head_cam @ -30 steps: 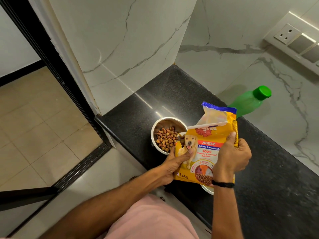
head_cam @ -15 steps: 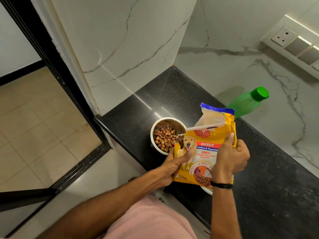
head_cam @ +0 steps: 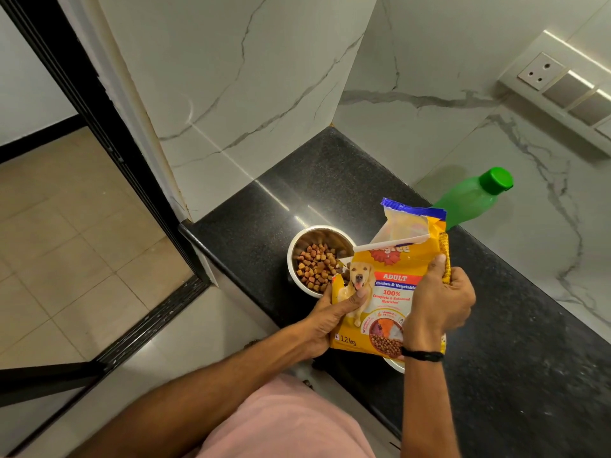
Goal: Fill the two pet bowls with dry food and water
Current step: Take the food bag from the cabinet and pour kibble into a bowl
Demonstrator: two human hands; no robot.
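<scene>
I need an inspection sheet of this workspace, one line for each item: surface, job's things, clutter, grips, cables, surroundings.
Surface: black speckled counter, glossy, set in a corner.
Job's things: steel bowl holding kibble; yellow bag, top torn open, held roughly upright next to it; second bowl mostly hidden under the bag, contents not visible; green bottle, capped, behind the bag.
Clutter: nothing seen.
Grips: left hand grips the bag's lower left edge; right hand pinches its right edge.
Cables: nothing seen.
Surroundings: marble walls; socket panel on the right wall; black door frame and tiled floor at left.
</scene>
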